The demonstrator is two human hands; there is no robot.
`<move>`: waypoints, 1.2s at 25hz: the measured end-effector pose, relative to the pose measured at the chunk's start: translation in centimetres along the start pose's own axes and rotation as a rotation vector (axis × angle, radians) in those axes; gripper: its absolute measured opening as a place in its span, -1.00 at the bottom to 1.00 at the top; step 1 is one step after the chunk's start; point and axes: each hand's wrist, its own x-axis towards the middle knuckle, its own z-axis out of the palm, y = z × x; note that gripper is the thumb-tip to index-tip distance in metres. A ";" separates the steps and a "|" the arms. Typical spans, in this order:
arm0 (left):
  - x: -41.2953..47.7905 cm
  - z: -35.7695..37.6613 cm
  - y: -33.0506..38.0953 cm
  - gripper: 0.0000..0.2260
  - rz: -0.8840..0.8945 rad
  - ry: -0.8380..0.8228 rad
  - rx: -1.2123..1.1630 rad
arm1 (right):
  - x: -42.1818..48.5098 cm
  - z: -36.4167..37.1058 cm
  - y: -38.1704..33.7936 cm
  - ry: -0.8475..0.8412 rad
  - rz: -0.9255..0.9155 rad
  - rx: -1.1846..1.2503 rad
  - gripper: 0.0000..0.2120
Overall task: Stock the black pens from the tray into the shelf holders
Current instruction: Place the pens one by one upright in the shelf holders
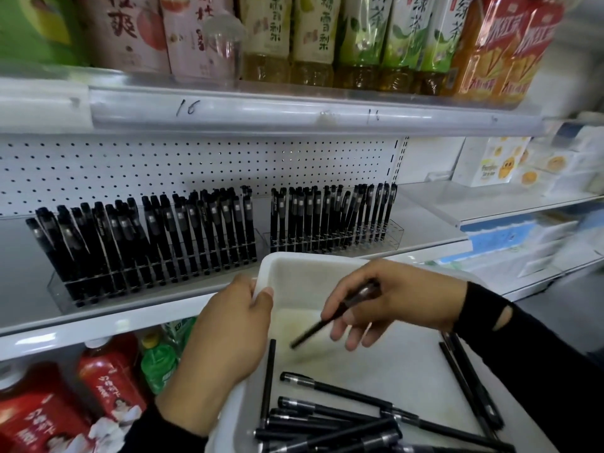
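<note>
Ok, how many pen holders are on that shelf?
2. A long clear holder stands on the shelf's left, packed with black pens; a shorter holder stands to its right, behind the far rim of the tray. Another could sit beyond the frame's left edge.

Left hand [228, 325] grips the tray [313, 266] rim; right hand [392, 302] apparently pinches one black pen [330, 318].
</note>
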 end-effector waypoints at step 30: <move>-0.1 0.2 -0.1 -0.79 -0.008 -0.019 -0.027 | 11.8 -12.4 5.5 1.056 0.032 -0.376 -0.82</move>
